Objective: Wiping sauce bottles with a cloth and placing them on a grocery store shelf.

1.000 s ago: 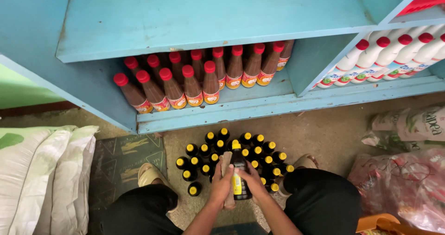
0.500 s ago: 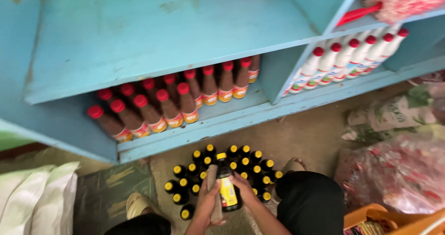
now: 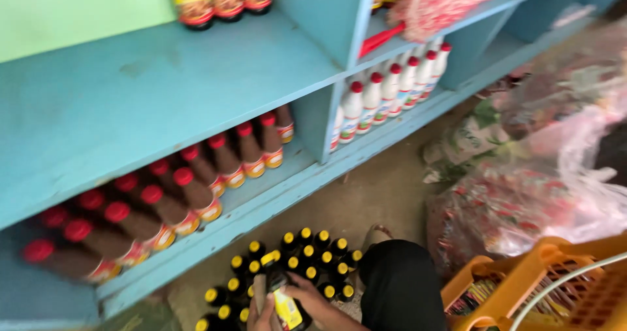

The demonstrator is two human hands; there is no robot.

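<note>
The dark, yellow-capped bottle with a yellow label (image 3: 285, 303) sits low in the view, just above the cluster of matching dark bottles with yellow caps (image 3: 287, 265) standing on the bare concrete floor (image 3: 385, 194). The right hand (image 3: 307, 296) wraps its fingers around the bottle's body from the right, closed on the label, while the left hand (image 3: 260, 313) presses against its left side, fingers curled; how firmly is hard to tell through the blur. The bottle looks rigid, smooth and probably full, so fairly heavy for its size and apt to slip; the labelled waist seems the surest hold, the narrow neck a second. Behind stands a painted light-blue wooden shelf (image 3: 163, 89) with rows of brown red-capped bottles (image 3: 196, 187) and white red-capped bottles (image 3: 385, 96). An orange plastic basket (image 3: 522, 285) and crinkly clear plastic bags (image 3: 535, 200) lie to the right.
</note>
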